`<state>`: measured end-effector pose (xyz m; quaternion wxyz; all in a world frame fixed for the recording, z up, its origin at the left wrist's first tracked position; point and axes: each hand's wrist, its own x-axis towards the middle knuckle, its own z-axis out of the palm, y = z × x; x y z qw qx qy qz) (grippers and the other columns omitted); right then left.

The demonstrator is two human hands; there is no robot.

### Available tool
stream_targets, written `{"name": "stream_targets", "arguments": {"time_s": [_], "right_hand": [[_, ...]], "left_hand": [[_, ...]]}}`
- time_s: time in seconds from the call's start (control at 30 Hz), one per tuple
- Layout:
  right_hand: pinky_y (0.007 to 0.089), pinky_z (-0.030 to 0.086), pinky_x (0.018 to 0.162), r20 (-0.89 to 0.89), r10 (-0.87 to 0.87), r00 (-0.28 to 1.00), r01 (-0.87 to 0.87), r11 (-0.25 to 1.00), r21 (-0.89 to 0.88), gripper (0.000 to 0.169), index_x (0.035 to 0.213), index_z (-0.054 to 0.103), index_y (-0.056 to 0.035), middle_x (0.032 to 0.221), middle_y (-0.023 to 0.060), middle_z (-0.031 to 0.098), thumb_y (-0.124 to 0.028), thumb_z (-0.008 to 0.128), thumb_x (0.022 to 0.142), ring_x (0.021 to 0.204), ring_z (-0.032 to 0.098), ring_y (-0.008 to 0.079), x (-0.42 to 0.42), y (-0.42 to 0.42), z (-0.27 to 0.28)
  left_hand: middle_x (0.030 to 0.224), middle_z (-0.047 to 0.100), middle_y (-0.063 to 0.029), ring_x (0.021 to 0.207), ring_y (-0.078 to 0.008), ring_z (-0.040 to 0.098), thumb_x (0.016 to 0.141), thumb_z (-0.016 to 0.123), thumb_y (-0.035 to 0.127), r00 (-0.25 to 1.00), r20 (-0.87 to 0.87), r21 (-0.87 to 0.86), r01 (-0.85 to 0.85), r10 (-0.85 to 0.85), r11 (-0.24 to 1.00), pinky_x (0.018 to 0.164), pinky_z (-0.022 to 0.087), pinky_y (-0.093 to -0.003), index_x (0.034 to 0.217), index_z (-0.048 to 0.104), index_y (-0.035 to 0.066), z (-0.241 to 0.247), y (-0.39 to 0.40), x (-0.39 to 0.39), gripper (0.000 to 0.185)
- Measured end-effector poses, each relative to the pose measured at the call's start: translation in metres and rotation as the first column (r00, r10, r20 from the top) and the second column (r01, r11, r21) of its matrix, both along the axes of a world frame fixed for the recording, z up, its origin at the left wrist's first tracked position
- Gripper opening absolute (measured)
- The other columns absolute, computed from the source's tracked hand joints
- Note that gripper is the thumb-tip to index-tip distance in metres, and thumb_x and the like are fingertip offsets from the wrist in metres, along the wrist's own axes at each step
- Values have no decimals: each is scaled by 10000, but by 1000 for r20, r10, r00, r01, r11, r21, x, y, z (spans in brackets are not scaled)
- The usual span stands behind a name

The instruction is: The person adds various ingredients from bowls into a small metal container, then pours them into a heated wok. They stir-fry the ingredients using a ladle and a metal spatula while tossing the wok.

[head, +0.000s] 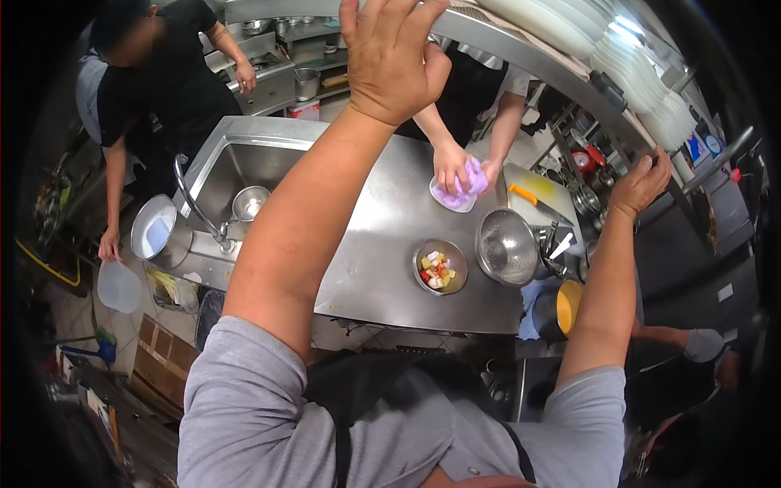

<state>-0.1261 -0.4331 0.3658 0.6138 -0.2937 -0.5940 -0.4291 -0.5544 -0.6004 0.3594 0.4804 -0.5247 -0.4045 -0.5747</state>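
Note:
Both my arms are raised towards an overhead metal shelf (518, 46). My left hand (396, 61) is at its front edge with the fingers apart; the fingertips run out of the top of view, and nothing shows in the hand. Farther right, my right hand (640, 180) is against the shelf's edge, its fingers partly hidden. Stacked white plates (543, 24) and white dishes (653, 91) stand on the shelf. Below lies a stainless steel worktop (384, 256), bearing a metal bowl (462, 274) of diced food (437, 270) and a metal colander (506, 247).
Across the worktop, a co-worker's hands (451, 165) hold a purple cloth (470, 183) on a white dish (460, 206). An orange-handled knife (537, 202) lies on a cutting board (525, 177). A sink (213, 177) with a faucet (198, 210) is left. Another person (177, 79) stands beyond it.

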Motion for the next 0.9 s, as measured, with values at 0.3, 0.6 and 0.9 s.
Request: {"name": "stream_targets", "arguments": {"time_s": [0.3,0.6,0.9], "right_hand": [[502,402,1100,6,3,1000,-3,1000,-21,358,1263,624,-22,1273,199,635,-269,549,1015,1238,561,390,7,0,1],[487,411,1089,-1,16,1000,-16,1000,-19,336,1259,631,-31,1291,177,630,-235,575,998,1230,566,375,6,3,0],[491,418,1087,59,-49,997,48,999,24,405,1257,628,24,1292,204,640,-294,486,1051,1232,581,391,9,4,6]], "left_hand": [[1313,585,-155,1330,-413,493,713,625,122,999,-27,42,26,-25,999,1157,217,-631,1286,590,66,3,0,4,576],[1325,573,-161,1341,-420,483,714,629,134,1000,-11,9,23,-23,1000,1149,213,-653,1303,582,70,1,1,5,594],[1381,537,-169,1394,-403,443,748,627,136,997,28,-59,74,-73,996,1167,201,-658,1363,565,76,3,-5,2,621]]}}
